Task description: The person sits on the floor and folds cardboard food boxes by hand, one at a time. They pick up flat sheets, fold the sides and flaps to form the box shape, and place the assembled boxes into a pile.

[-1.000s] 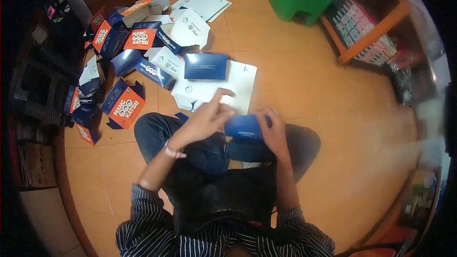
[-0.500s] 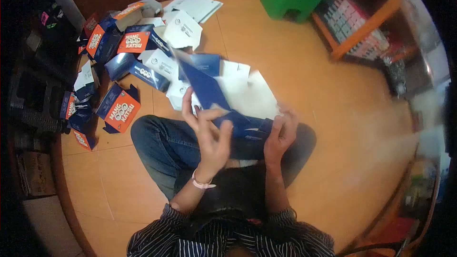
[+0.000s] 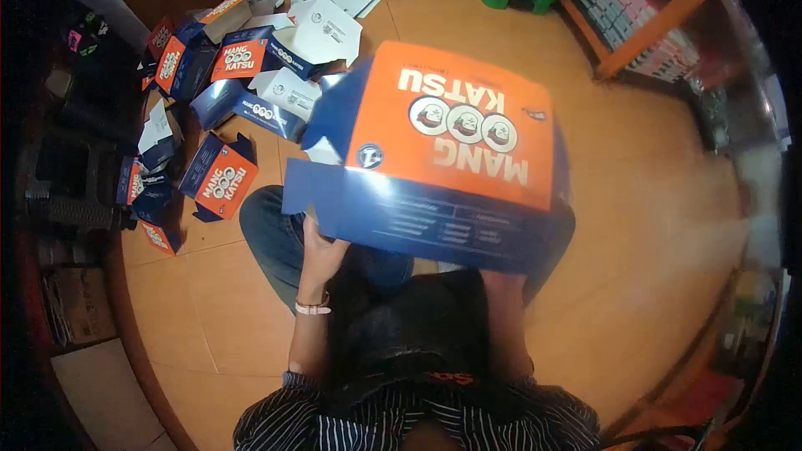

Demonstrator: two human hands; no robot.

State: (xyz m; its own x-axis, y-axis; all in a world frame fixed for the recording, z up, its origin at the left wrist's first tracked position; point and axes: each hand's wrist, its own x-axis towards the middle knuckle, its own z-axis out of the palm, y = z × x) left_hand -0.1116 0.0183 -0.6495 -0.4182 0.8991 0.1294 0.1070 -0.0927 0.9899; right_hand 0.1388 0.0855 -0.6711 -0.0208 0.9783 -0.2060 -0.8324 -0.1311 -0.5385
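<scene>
Above the lap, left fingers grasp the near-left corner of an orange-and-navy Mang Katsu carton extending forward-right of them, long axis crosswise, right hand hidden behind it so can't tell its grip, more cartons on the floor farther left.

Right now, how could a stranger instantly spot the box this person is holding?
Start at the seated person's jeans on the tiled floor. The box is held over them, the left hand at one corner. Unlike the scattered cartons, it looks largest, and its MANG KATSU lettering reads upside down.
</scene>
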